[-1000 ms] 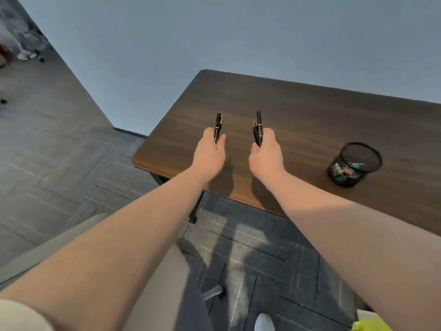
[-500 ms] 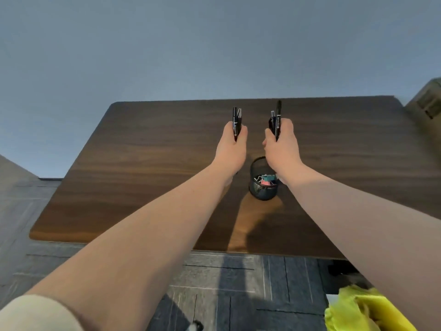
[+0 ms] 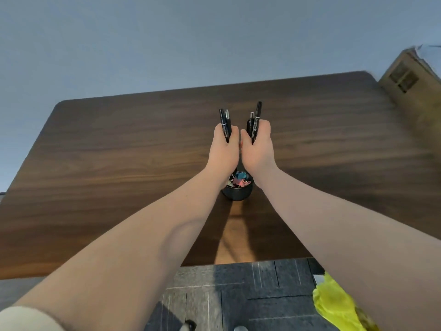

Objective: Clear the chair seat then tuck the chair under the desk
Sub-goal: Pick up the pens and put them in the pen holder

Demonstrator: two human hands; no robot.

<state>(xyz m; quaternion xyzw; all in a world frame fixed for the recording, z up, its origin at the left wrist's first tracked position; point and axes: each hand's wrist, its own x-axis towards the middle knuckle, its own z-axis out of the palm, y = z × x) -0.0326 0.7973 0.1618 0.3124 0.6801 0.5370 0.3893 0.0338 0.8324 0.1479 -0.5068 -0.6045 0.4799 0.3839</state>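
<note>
Both hands have closed together over the cup; left hand and right hand each grip pens, next dropped in.

Two hands; about four pens; one cup; one desk.

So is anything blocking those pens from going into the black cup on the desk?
Nothing visible does. The left hand and right hand each hold pens upright just above the cup. The wrists hide part of its mouth, but the part that shows holds only coloured clips low inside.
</note>
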